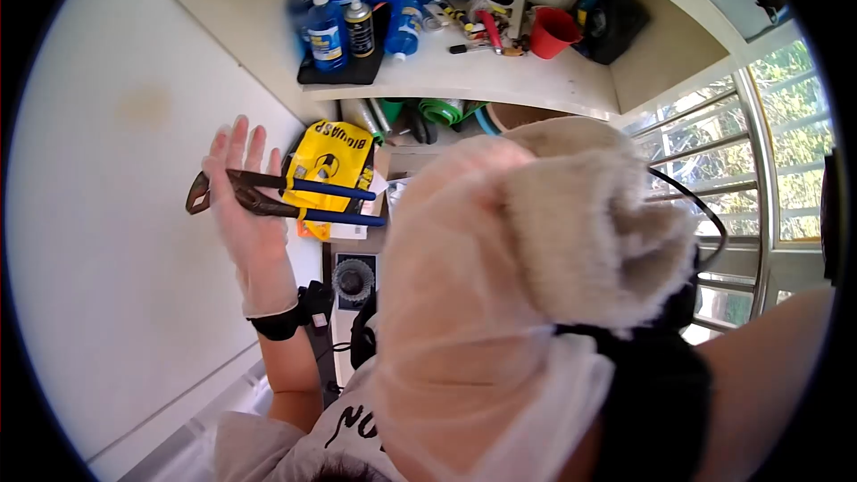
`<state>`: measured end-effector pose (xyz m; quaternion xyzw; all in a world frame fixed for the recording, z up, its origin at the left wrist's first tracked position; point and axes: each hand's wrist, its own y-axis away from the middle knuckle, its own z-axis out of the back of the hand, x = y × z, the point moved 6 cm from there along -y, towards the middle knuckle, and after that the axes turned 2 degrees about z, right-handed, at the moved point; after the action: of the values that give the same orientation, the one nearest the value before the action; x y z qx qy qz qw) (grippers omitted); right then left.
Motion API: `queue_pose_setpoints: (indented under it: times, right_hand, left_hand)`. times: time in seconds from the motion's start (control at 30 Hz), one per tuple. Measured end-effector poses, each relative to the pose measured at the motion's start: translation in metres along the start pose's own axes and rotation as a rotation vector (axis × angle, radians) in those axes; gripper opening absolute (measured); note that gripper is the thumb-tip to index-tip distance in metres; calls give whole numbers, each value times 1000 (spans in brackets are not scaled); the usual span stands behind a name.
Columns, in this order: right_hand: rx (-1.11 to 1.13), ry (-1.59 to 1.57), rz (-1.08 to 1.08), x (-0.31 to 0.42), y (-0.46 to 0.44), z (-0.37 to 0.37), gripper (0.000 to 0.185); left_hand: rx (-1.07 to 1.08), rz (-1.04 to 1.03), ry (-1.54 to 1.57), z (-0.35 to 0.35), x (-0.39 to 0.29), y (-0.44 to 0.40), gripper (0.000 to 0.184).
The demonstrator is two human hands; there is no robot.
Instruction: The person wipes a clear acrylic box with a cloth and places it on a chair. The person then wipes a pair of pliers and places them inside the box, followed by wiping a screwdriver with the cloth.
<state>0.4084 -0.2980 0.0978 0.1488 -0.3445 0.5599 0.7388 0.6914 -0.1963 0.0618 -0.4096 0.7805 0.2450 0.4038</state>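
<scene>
Near the left wall, my left hand (250, 223) wears a thin translucent glove. Pliers (259, 195) with blue handles lie across it, held at the jaw end, the handles pointing right, while several of its fingers stretch upward. Very close to the camera, my right hand (455, 277), in a loose translucent glove, is closed on a fluffy beige cloth (589, 232). Its fingertips are hidden by the cloth and the glove. Behind the plier handles is a yellow bag (328, 156) with black print.
A shelf (509, 80) above holds blue bottles (327, 36), a spray can (360, 31), small tools and a red cup (553, 33). Green rolls (441, 111) lie beneath it. A ribbed glass dish (353, 279) sits lower down. Window bars (761, 187) stand at the right.
</scene>
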Motion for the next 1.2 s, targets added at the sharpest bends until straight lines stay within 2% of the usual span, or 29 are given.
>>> queue_pose_setpoints:
  times: [0.2, 0.87, 0.93, 0.97, 1.1, 1.2]
  right_hand:
    - [4, 11, -7, 0, 2, -1, 17]
    - [0, 47, 46, 6, 3, 6, 18]
    - [8, 44, 64, 8, 3, 7, 18]
    - [16, 36, 77, 10, 2, 9, 18]
    - [77, -26, 158, 27, 3, 15, 18]
    - [150, -106, 283, 52, -2, 31, 18]
  left_hand:
    - [-55, 19, 2, 2, -2, 0, 47]
    - [5, 60, 32, -18, 7, 16, 47]
    - [37, 46, 63, -17, 7, 15, 48]
    - [79, 62, -24, -10, 8, 11, 48]
    - [3, 69, 80, -17, 8, 16, 49]
    - [52, 65, 59, -18, 6, 17, 49]
